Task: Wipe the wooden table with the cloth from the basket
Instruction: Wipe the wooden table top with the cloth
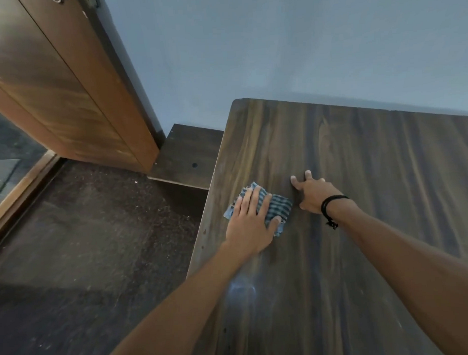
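A dark wooden table (pixel 360 186) fills the right half of the view. Near its left edge lies a blue-grey checked cloth (pixel 279 206), folded small. My left hand (pixel 251 219) lies flat on the cloth with fingers straight, pressing it to the tabletop. My right hand (pixel 311 192), with a black band on the wrist, rests on the bare wood just right of the cloth, fingers spread. No basket is in view.
A lower dark wooden shelf (pixel 189 155) juts out left of the table by the blue-grey wall (pixel 276 43). A brown wooden door (pixel 65 85) stands at the upper left. Dark speckled floor (pixel 84 249) lies left of the table.
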Tool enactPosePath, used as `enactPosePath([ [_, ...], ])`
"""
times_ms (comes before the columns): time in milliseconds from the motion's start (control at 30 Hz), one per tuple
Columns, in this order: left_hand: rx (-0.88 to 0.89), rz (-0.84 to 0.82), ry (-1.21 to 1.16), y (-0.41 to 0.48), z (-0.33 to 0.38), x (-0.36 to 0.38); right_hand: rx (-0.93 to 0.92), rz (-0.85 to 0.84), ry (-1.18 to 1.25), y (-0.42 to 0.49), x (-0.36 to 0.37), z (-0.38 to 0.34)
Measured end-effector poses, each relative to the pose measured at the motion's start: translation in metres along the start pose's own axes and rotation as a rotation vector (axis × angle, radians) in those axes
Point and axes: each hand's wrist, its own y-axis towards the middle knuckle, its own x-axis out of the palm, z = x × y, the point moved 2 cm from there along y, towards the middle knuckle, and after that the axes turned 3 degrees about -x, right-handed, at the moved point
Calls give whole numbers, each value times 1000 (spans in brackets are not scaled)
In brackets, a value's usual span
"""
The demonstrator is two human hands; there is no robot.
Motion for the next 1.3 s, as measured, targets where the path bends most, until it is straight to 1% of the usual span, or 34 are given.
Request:
enactPosePath([
  [67, -9, -72, 17, 16, -4, -2, -1, 2, 16, 3, 1, 2],
  [133, -59, -66, 18, 63, -5, -16, 4, 9, 6, 5, 1, 1],
  [200, -125, -102, -2, 114, -9, -33, 12, 0, 25, 6, 3, 3],
  [267, -153, -120, 20, 132, -13, -34, 16, 4, 35, 7, 5, 5],
  [333, -75, -97, 34, 108, -13, -24, 0, -6, 29, 8, 4, 6],
  [400, 34, -39, 49, 64, -12, -8, -5, -15, 37, 8, 5, 5],
  [433, 54, -36, 64, 48, -14, -3, -1, -19, 41, 7, 6, 4],
  [500, 45, -85, 57, 54, -17, -2, 16, -29, 64, 6, 7, 2],
  [600, -24, -118, 31, 110, -12, -22, 11, -12, 52, 6, 6, -1],
  [700, -72, -186, 14, 174, -8, -35, 8, -17, 50, 4, 8, -1],
  [833, -106, -241, 15, 232, -5, -45, -8, -16, 65, 5, 11, 1],
  [1033, -121, -228, -7, 287, -5, -58, -27, 1, 112, 11, 15, 8],
  [1100, -113, -207, -22, 289, -4, -57, -27, -1, 108, 11, 14, 11],
  [1167, -91, -166, -19, 273, -6, -53, -35, -9, 118, 10, 15, 13],
  [1300, -67, -100, -45, 190, -30, -38, -28, -15, 113, 9, 14, 15],
])
